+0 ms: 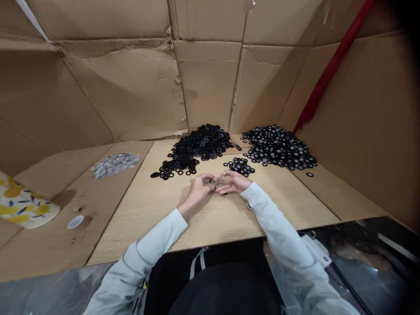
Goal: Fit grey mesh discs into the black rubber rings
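Black clothing point(223, 291) running off frame; left hand point(201, 186) clasping blurred pieces point(210, 186), right hand point(233, 181) lying partly open, hold unclear; cardboard point(210, 83) backing table point(210, 223).

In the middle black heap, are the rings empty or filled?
Empty at the near edge of the heap: tabletop shows through the rings; deeper in, cannot tell.

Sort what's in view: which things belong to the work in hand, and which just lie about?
Likely in use:
- left hand, right hand
- black rings
- grey discs
- grey-centred rings

Apparently just lying about:
- floral-patterned object
- white round item
- red strip
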`<state>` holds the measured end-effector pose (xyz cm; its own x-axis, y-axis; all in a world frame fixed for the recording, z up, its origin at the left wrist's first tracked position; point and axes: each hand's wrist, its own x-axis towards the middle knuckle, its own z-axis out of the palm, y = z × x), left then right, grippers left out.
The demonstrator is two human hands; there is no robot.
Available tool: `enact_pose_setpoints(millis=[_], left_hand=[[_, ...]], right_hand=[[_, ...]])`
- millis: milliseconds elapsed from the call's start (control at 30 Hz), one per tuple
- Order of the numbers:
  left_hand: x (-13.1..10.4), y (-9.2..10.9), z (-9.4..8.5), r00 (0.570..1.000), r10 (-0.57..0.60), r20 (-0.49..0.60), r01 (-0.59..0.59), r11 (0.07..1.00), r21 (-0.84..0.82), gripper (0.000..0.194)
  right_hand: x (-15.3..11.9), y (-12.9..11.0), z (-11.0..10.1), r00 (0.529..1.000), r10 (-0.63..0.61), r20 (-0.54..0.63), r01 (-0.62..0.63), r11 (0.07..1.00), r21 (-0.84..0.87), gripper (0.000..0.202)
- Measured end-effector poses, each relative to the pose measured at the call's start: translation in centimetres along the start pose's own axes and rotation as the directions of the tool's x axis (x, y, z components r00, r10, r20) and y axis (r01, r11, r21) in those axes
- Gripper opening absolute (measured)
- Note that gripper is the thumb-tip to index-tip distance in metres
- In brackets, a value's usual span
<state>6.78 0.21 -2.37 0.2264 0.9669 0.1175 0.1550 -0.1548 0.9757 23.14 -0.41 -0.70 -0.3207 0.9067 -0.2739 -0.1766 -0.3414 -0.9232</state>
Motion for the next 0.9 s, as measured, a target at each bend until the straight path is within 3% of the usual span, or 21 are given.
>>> enact_pose_setpoints(millis=[100,233,367,467,600,733,833,900], left_hand=[[0.1,0.1,-1.6,0.999,-0.013,0.037,0.007,0.989,0.147,0.035],[0.2,0.4,-3.1,0.978,0.026,0.206,-0.091,0.944,0.317,0.033],[0.4,0.8,-3.7,0.952,0.123,0.282,-0.256,0.822,0.509,0.033],[0.6,0.9,-4.1,0.939,0.104,0.328,-0.274,0.803,0.529,0.038],[0.6,1.0,-4.6,0.936,0.061,0.346,-0.253,0.801,0.542,0.037],[0.3,2.0,-4.8,0.945,0.062,0.322,-0.256,0.752,0.607,0.025],[0.2,2.7,-4.8,0.952,0.133,0.276,-0.284,0.726,0.627,0.023],[0.1,2.9,-4.8,0.952,0.157,0.264,-0.293,0.721,0.628,0.023]], right_hand=[[-0.3,0.0,-1.0,0.994,0.051,-0.093,-0.062,0.991,-0.121,0.027],[-0.5,0.1,-1.8,0.982,0.177,-0.064,-0.188,0.949,-0.254,0.029],[-0.1,0.3,-1.8,0.982,0.164,-0.090,-0.178,0.966,-0.186,0.030],[0.1,0.4,-1.6,0.987,0.148,-0.062,-0.154,0.982,-0.112,0.029],[0.0,0.4,-1.6,0.995,0.085,-0.056,-0.089,0.993,-0.072,0.024],[-0.1,-0.2,-2.1,0.984,-0.067,-0.163,0.062,0.998,-0.032,0.018],[-0.1,-0.3,-2.1,0.972,-0.057,-0.229,0.048,0.998,-0.046,0.020],[-0.2,0.0,-1.8,0.979,-0.002,-0.203,-0.011,0.998,-0.063,0.022]])
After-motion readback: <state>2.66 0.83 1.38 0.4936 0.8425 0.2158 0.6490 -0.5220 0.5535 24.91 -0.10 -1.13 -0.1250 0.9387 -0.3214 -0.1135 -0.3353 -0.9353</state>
